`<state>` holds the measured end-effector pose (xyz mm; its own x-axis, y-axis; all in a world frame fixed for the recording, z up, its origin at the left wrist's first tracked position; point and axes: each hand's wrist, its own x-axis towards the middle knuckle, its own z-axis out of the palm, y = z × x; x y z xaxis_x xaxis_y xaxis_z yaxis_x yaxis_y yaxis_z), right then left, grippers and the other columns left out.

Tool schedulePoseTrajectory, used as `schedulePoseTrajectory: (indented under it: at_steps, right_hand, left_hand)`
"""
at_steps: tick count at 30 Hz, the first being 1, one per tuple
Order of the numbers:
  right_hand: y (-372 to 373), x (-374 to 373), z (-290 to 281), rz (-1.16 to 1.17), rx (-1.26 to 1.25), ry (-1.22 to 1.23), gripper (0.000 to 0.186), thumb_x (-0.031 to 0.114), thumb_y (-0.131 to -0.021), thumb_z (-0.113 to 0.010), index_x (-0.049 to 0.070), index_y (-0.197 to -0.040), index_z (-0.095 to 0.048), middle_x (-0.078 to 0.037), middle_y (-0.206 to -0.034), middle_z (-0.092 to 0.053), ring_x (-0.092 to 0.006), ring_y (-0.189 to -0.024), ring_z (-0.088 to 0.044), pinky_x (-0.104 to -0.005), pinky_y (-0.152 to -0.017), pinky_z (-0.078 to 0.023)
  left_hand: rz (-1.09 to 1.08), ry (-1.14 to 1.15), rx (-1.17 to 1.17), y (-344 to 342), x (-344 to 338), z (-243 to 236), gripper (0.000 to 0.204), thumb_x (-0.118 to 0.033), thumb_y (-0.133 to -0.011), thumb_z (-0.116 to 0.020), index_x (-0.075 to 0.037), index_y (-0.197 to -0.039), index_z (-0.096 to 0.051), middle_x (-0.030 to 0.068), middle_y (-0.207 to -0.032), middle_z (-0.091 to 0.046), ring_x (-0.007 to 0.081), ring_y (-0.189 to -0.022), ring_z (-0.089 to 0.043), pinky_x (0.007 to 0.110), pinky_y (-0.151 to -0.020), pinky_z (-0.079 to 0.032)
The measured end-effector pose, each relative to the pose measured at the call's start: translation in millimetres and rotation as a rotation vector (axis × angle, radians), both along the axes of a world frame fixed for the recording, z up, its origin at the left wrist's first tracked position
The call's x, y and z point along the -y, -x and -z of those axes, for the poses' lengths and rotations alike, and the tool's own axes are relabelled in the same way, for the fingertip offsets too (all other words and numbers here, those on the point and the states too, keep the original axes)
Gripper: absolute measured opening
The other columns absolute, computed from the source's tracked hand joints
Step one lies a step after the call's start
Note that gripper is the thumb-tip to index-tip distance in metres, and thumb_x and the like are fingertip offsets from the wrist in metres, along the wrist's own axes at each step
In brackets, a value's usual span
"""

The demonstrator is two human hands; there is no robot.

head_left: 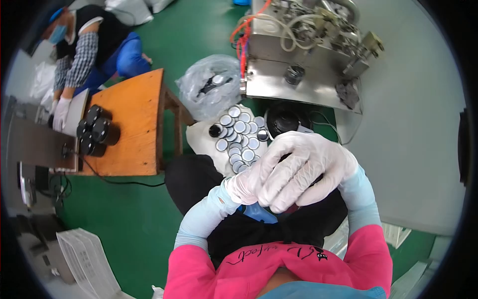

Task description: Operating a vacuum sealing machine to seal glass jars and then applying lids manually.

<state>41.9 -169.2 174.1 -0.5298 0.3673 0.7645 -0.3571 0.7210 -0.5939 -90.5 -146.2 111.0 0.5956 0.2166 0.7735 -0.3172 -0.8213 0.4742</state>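
Observation:
Both my hands wear white gloves and are brought together above my lap. My right hand (311,167) curls over the top with its fingers bent. Below and to the left, my left hand (247,184) is mostly covered by it, with its fingers hidden. Glimpses of something dark show between the fingers, but its shape is hidden. Just beyond my hands, several round lids (239,127) with pale insides lie in a loose pile on a white sheet (203,139). A black round container (285,119) stands to the right of the pile.
A metal machine (298,84) with hoses stands ahead. Left of it sits a clear plastic bag (209,82) with dark items. At an orange wooden table (137,119) holding several black jars (105,130), a masked co-worker (94,47) works. White crates (89,259) stand lower left.

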Motion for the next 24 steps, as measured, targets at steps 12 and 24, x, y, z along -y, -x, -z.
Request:
schedulePoseTrajectory:
  at_steps: [12,24]
  right_hand:
    - [57.7,-16.5,3.8,0.736,0.387,-0.015,0.028,0.005,-0.067,-0.064,0.004,-0.094,-0.069,-0.009,-0.093,-0.067,-0.0293,-0.091,-0.062,-0.0378,-0.082,-0.047]
    - [-29.5,83.3,4.3,0.992,-0.024,0.793,0.037,0.006,-0.082,-0.055,-0.005,-0.118,-0.055,-0.013,-0.112,-0.060,-0.0199,-0.107,-0.057,-0.0329,-0.095,-0.043]
  left_hand:
    - [0.025,0.785,-0.147,76.3,-21.2,-6.7,0.043,-0.003,-0.062,-0.072,-0.003,-0.103,-0.058,0.0029,-0.096,-0.057,0.0099,-0.088,-0.053,0.026,-0.076,-0.047]
    - [-1.099,0.247,-0.246,174.4,-130.8,-7.8,0.060,-0.005,-0.065,-0.075,-0.001,-0.121,-0.053,0.0139,-0.116,-0.053,0.0270,-0.110,-0.049,0.036,-0.097,-0.038]
